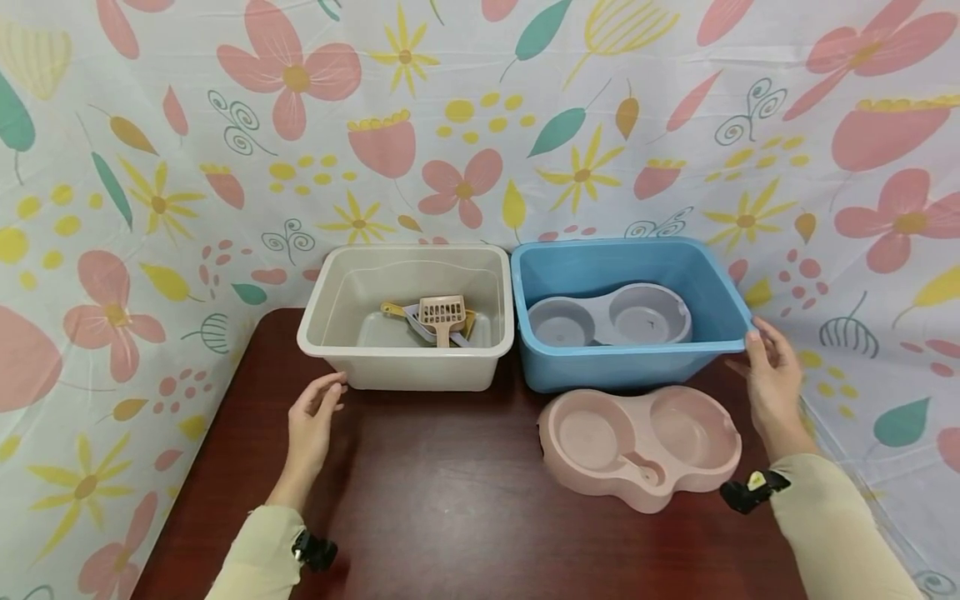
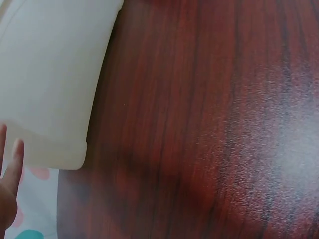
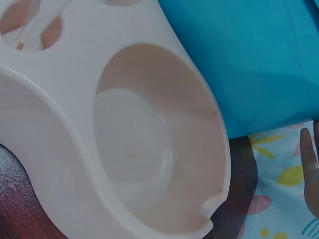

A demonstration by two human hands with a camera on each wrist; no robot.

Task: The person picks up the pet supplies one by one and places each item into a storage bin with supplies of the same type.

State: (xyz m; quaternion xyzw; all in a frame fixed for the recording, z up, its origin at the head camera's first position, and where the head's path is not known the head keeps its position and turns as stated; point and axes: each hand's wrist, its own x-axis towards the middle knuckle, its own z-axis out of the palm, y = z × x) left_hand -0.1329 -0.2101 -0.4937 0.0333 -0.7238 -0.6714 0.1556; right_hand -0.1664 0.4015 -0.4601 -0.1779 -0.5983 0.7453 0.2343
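My left hand (image 1: 311, 421) is beside the front left corner of a beige plastic bin (image 1: 420, 367), fingers loosely extended and holding nothing. Inside that bin lie a tan slotted litter scoop (image 1: 442, 314), a grey one (image 1: 416, 318) and a yellow-handled tool (image 1: 392, 308), partly covered. At the right front corner of a blue bin (image 1: 622, 367), my right hand (image 1: 776, 383) touches the rim with its fingers fairly straight. A grey double pet bowl (image 1: 596, 312) sits in the blue bin. Close in front stands a pink double pet bowl (image 1: 641, 408) with a small scoop (image 1: 647, 472) in its middle recess.
Both bins stand side by side at the back of a dark red-brown wooden table (image 1: 450, 500). Behind them and along the sides hangs a flower-printed cloth (image 1: 465, 108). Black wrist cameras sit on both cuffs.
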